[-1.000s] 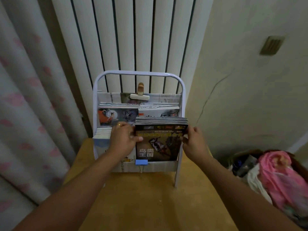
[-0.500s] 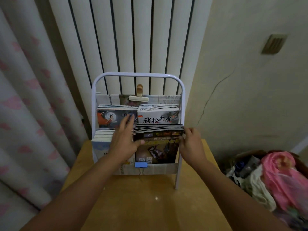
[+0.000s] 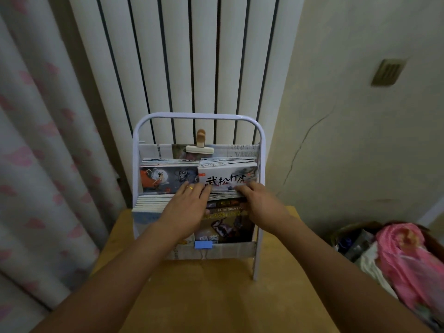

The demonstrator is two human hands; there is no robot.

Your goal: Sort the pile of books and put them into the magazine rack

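Single wide-angle view from head height, aimed forward and steeply down along both forearms. Close enough for the left hand (image 3: 186,207) and right hand (image 3: 260,205) to fill the centre of frame, over the white magazine rack (image 3: 199,116) on the wooden table (image 3: 216,296). Straight lines bowed toward the edges: radiator (image 3: 192,56) behind, curtain (image 3: 36,164) far left, cracked wall (image 3: 348,140) and a box of clothes (image 3: 403,260) far right. No second view to overlap
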